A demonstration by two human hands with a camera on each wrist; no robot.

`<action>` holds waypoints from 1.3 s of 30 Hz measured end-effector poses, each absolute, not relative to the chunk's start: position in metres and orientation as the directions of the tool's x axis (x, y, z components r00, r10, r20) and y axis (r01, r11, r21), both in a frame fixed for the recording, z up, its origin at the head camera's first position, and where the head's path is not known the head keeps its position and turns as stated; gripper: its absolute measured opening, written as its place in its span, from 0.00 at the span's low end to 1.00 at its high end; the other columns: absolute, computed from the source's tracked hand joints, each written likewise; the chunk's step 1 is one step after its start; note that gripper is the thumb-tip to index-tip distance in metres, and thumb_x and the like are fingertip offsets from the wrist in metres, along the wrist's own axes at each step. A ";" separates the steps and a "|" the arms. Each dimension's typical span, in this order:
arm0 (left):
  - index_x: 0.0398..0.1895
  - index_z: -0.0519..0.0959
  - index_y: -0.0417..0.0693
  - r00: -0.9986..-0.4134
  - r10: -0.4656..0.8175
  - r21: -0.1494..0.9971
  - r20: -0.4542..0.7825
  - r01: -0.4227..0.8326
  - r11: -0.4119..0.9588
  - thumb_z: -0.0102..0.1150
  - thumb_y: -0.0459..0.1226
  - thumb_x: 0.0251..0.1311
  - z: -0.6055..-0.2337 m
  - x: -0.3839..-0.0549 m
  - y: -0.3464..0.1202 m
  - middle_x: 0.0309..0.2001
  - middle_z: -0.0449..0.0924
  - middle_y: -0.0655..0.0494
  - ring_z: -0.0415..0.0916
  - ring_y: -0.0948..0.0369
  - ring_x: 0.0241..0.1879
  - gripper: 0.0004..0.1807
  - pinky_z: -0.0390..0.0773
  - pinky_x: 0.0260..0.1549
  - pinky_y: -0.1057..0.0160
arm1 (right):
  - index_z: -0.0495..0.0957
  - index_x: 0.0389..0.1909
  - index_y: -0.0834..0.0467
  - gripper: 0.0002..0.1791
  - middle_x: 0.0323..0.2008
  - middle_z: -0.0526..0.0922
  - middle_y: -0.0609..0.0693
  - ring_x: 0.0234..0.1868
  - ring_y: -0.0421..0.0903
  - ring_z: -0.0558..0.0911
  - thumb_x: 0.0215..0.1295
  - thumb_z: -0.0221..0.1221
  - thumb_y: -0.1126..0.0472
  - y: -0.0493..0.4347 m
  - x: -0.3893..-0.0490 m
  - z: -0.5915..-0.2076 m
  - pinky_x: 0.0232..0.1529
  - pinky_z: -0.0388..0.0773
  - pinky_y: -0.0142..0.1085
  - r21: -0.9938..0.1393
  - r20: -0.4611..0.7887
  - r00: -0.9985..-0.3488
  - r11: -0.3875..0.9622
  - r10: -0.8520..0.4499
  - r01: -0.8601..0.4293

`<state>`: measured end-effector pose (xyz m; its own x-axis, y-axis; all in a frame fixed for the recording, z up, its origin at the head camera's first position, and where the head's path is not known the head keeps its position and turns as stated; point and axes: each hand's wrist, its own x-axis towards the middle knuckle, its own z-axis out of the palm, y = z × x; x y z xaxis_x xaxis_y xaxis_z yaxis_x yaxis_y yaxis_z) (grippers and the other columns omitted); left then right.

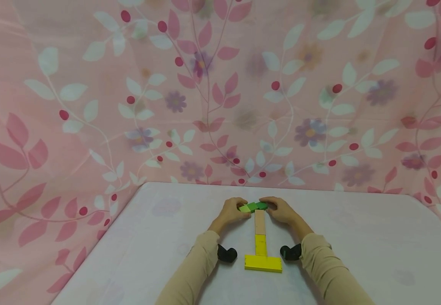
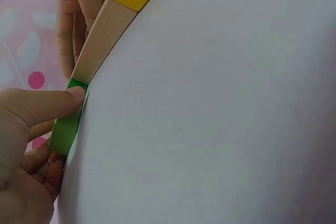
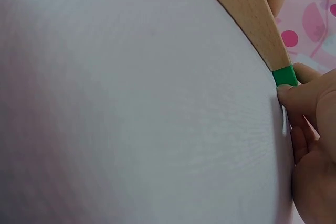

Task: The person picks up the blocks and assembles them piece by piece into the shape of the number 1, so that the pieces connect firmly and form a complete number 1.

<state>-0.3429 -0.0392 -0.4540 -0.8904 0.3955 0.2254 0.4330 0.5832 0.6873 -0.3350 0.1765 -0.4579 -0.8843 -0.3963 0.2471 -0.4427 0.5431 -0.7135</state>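
Several green blocks, from a light green block (image 1: 245,209) at the left to a dark green block (image 1: 261,205) at the right, lie in a slanted row across the far end of a plain wooden block (image 1: 260,222). My left hand (image 1: 234,211) pinches the left part of the row, its thumb (image 2: 73,97) on the near side. At the other end my right hand (image 1: 281,209) holds the dark green block between thumb and fingers. Below the wooden block come a short yellow block (image 1: 260,245) and a wide yellow block (image 1: 263,263) laid crosswise.
Everything lies on a white-covered table (image 1: 148,237). A pink floral cloth (image 1: 220,106) hangs behind it. Black wrist devices (image 1: 227,255) stick out inward from both sleeves, one on either side of the yellow blocks.
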 end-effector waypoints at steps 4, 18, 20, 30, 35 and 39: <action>0.46 0.80 0.36 -0.889 0.397 0.692 0.228 0.435 0.576 0.70 0.37 0.46 -0.454 -0.342 -0.041 0.39 0.80 0.47 0.71 0.59 0.35 0.22 0.73 0.37 0.68 | 0.72 0.56 0.69 0.22 0.56 0.73 0.66 0.60 0.63 0.69 0.59 0.50 0.76 0.177 -0.336 -0.458 0.62 0.62 0.56 -0.724 0.238 -0.886 0.536 -0.397 -0.435; 0.44 0.81 0.37 -0.883 0.401 0.661 0.245 0.455 0.597 0.69 0.38 0.49 -0.457 -0.344 -0.038 0.39 0.80 0.46 0.72 0.58 0.36 0.19 0.73 0.38 0.67 | 0.73 0.55 0.68 0.22 0.56 0.74 0.65 0.59 0.61 0.71 0.58 0.49 0.77 0.179 -0.340 -0.462 0.63 0.61 0.55 -0.739 0.220 -0.903 0.541 -0.370 -0.402; 0.44 0.81 0.36 -0.880 0.402 0.654 0.253 0.461 0.599 0.69 0.38 0.49 -0.458 -0.345 -0.038 0.39 0.80 0.47 0.72 0.58 0.36 0.19 0.73 0.38 0.68 | 0.73 0.55 0.68 0.22 0.55 0.74 0.65 0.58 0.61 0.71 0.58 0.49 0.77 0.179 -0.341 -0.462 0.62 0.62 0.55 -0.735 0.225 -0.900 0.542 -0.373 -0.408; 0.42 0.82 0.37 -0.873 0.397 0.647 0.283 0.479 0.593 0.69 0.37 0.48 -0.459 -0.346 -0.038 0.37 0.80 0.48 0.71 0.59 0.35 0.18 0.72 0.36 0.68 | 0.73 0.55 0.68 0.21 0.55 0.74 0.65 0.58 0.61 0.71 0.59 0.49 0.78 0.179 -0.341 -0.463 0.62 0.61 0.55 -0.740 0.233 -0.895 0.528 -0.381 -0.417; 0.41 0.82 0.36 -0.874 0.388 0.659 0.292 0.478 0.581 0.69 0.36 0.48 -0.458 -0.345 -0.037 0.36 0.80 0.47 0.73 0.57 0.35 0.17 0.71 0.34 0.69 | 0.73 0.55 0.69 0.22 0.56 0.74 0.65 0.59 0.61 0.71 0.58 0.50 0.77 0.180 -0.341 -0.463 0.63 0.61 0.55 -0.739 0.236 -0.894 0.527 -0.382 -0.420; 0.41 0.82 0.36 -0.881 0.378 0.670 0.284 0.464 0.579 0.69 0.36 0.48 -0.458 -0.346 -0.035 0.36 0.81 0.47 0.72 0.59 0.34 0.16 0.71 0.33 0.70 | 0.72 0.56 0.69 0.22 0.56 0.73 0.65 0.59 0.61 0.70 0.58 0.49 0.77 0.180 -0.340 -0.462 0.63 0.61 0.55 -0.745 0.224 -0.900 0.529 -0.374 -0.406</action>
<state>-0.3458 -0.0353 -0.4583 -0.8814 0.3777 0.2837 0.4639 0.5791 0.6704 -0.3401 0.1796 -0.4625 -0.8999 -0.3741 0.2240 -0.4055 0.5292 -0.7453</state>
